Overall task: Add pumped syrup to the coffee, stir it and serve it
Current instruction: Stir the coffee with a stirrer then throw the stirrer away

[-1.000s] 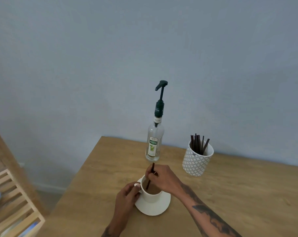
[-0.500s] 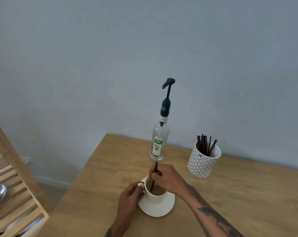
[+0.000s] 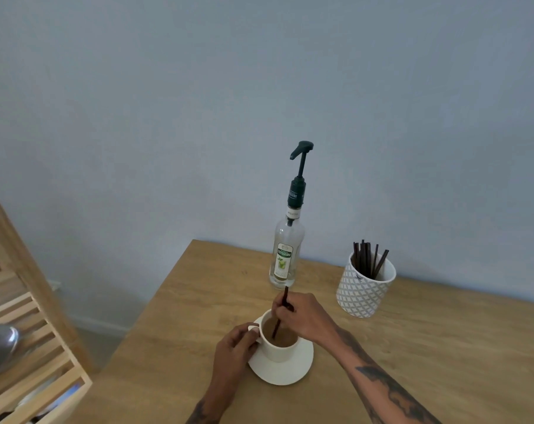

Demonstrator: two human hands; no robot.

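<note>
Wooden counter (image 3: 443, 325) is carrying a white ceramic cup (image 3: 277, 347) of brown coffee (image 3: 282, 333) — left hand (image 3: 233, 351) fingers are gripping its handle, right hand (image 3: 305, 316) fingers are pinching a thin dark stirrer (image 3: 280, 313); brisk stirring risks slopping coffee onto the white saucer (image 3: 285, 367).

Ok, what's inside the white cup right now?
The cup holds brown coffee, with a dark stir stick dipped in, pinched by the right hand. The stick's submerged tip and the cup's bottom are hidden by the liquid.
</note>
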